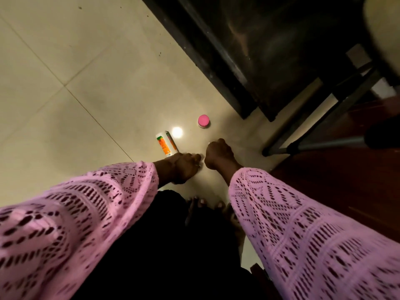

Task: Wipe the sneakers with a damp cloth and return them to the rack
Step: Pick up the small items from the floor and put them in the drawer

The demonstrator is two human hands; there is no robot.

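Note:
No sneaker and no cloth shows clearly in the head view. My left hand (185, 167) hangs over the tiled floor with its fingers curled in and a ring showing; nothing is visible in it. Just to its right, close but apart, my right hand (218, 154) is balled into a fist with nothing visible inside. Both arms wear pink openwork knit sleeves. A metal rack frame (320, 124) stands to the right, and a dark rounded shape (383, 135) rests on it at the frame's edge; whether it is a shoe I cannot tell.
An orange and white box (165, 145) lies on the cream floor tiles (75, 72) beside my left hand. A pink-lidded jar (204, 121) stands further off. A dark cabinet (249, 50) fills the upper right. Brown wood (346, 187) lies to the right. My bare toes (201, 202) show below.

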